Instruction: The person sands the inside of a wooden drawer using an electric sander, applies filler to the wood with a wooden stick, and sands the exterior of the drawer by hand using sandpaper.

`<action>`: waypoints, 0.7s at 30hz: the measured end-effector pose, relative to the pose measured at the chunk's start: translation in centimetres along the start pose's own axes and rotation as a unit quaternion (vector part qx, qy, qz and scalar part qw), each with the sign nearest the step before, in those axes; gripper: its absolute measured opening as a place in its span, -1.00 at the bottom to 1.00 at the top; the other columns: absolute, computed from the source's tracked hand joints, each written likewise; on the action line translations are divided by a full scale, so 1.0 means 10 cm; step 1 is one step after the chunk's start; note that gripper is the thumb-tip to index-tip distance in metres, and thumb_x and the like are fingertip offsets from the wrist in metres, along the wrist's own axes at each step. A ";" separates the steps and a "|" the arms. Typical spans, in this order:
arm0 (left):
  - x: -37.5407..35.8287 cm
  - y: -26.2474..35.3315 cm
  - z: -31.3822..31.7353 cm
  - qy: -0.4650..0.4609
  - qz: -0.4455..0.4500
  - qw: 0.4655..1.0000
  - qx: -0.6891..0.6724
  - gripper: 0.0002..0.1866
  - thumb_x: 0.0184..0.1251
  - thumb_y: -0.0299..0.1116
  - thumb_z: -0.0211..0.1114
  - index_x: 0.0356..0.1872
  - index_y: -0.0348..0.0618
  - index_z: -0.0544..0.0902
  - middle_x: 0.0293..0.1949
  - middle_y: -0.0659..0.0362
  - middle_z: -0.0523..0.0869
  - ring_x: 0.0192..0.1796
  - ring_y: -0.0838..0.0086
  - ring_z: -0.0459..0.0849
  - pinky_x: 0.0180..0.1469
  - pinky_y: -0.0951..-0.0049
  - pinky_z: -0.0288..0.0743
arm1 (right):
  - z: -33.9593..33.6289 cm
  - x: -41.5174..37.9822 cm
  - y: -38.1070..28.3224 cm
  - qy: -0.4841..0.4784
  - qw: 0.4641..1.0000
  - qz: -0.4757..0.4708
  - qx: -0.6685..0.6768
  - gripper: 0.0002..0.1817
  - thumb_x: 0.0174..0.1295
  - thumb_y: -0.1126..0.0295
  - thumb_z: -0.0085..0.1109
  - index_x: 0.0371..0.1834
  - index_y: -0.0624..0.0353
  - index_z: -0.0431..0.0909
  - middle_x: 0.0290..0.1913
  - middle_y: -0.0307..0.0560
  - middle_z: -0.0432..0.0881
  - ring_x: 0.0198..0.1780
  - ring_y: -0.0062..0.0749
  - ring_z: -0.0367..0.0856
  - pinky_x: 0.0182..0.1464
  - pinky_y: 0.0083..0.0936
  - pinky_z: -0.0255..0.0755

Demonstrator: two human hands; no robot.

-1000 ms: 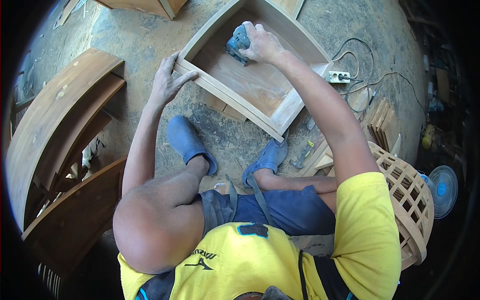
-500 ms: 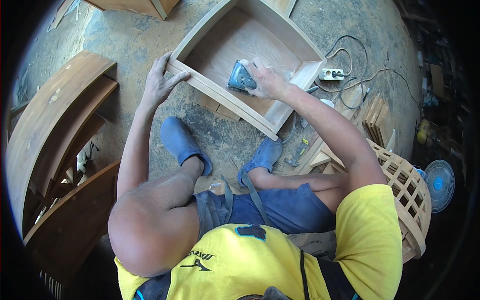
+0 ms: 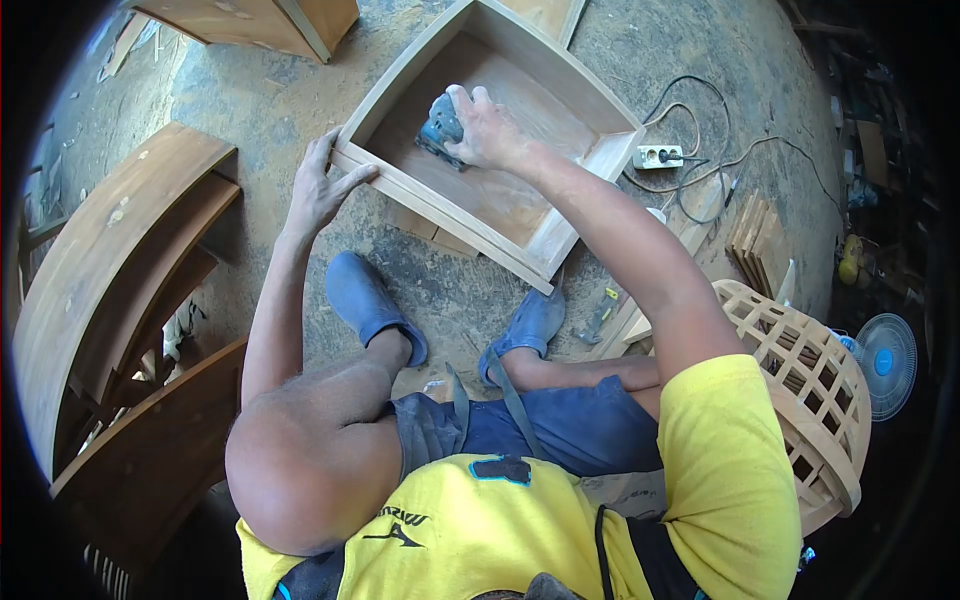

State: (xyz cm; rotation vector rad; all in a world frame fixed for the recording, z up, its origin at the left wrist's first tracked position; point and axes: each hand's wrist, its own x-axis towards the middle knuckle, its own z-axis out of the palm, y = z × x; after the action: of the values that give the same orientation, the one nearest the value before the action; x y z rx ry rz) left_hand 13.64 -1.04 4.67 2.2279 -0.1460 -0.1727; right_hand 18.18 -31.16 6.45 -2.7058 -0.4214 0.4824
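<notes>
A wooden drawer (image 3: 600,85) with curved sides lies on the floor in front of me, its open top facing up. My right hand (image 3: 487,128) is wrapped round a blue-green power sander (image 3: 440,130), which sits on the drawer's inside bottom, toward the left side. At the drawer's left corner, my left hand (image 3: 325,187) grips the front edge, thumb along the top and fingers on the outer side. The sander's underside is hidden.
Curved wooden pieces (image 3: 130,230) stand to my left. Right of the drawer lie a white power strip (image 3: 658,157) with cords and a hammer (image 3: 600,315). A wooden lattice piece (image 3: 800,360) and a fan (image 3: 886,367) are farther right. A wooden cabinet part (image 3: 260,20) stands behind.
My right hand has slid the sander left and away from me across the drawer bottom. My left hand keeps its hold on the drawer corner.
</notes>
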 end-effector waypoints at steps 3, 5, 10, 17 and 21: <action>0.02 -0.01 -0.03 -0.017 0.005 1.000 0.020 -0.08 0.21 0.12 0.65 0.47 -0.25 0.53 0.26 -0.14 0.65 0.32 0.03 0.65 0.38 0.11 0.54 | -0.02 0.34 -0.02 0.048 0.996 0.069 0.010 -0.09 0.16 0.06 0.53 0.46 0.14 0.20 0.15 0.47 0.54 0.11 0.49 0.70 0.20 0.18 0.63; 0.04 0.00 -0.02 -0.013 0.005 1.000 0.026 -0.07 0.20 0.13 0.65 0.47 -0.27 0.53 0.24 -0.14 0.65 0.30 0.03 0.66 0.36 0.11 0.54 | -0.15 0.42 0.11 0.057 0.991 0.119 0.005 -0.08 0.16 0.05 0.53 0.47 0.17 0.19 0.20 0.46 0.53 0.17 0.43 0.70 0.24 0.12 0.64; 0.01 -0.06 0.01 0.010 0.016 1.000 0.021 -0.07 0.19 0.14 0.65 0.46 -0.24 0.54 0.23 -0.13 0.66 0.32 0.01 0.65 0.39 0.08 0.52 | -0.36 0.08 0.69 0.055 0.977 0.203 -0.022 -0.05 0.15 -0.04 0.56 0.39 0.23 0.18 0.23 0.47 0.56 0.24 0.35 0.69 0.31 0.06 0.62; 0.01 -0.03 0.00 -0.001 0.001 1.000 -0.005 -0.09 0.19 0.14 0.65 0.46 -0.18 0.55 0.23 -0.13 0.66 0.34 0.01 0.64 0.42 0.08 0.50 | -0.12 -0.26 0.63 0.083 0.965 0.249 -0.003 -0.04 0.13 -0.04 0.58 0.41 0.23 0.20 0.19 0.50 0.60 0.20 0.37 0.69 0.28 0.09 0.60; 0.01 -0.03 0.01 -0.002 -0.004 1.000 -0.007 -0.08 0.18 0.14 0.65 0.47 -0.19 0.54 0.27 -0.15 0.65 0.36 0.00 0.63 0.43 0.08 0.50 | 0.17 0.01 0.09 0.097 0.993 0.067 0.021 -0.06 0.14 0.04 0.56 0.50 0.12 0.24 0.11 0.43 0.56 0.10 0.41 0.71 0.16 0.12 0.65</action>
State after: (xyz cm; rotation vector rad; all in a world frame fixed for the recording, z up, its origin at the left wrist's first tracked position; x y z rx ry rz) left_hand 13.69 -0.91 4.34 2.2154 -0.1385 -0.1820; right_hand 17.80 -31.48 4.60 -2.7190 -0.1772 0.2562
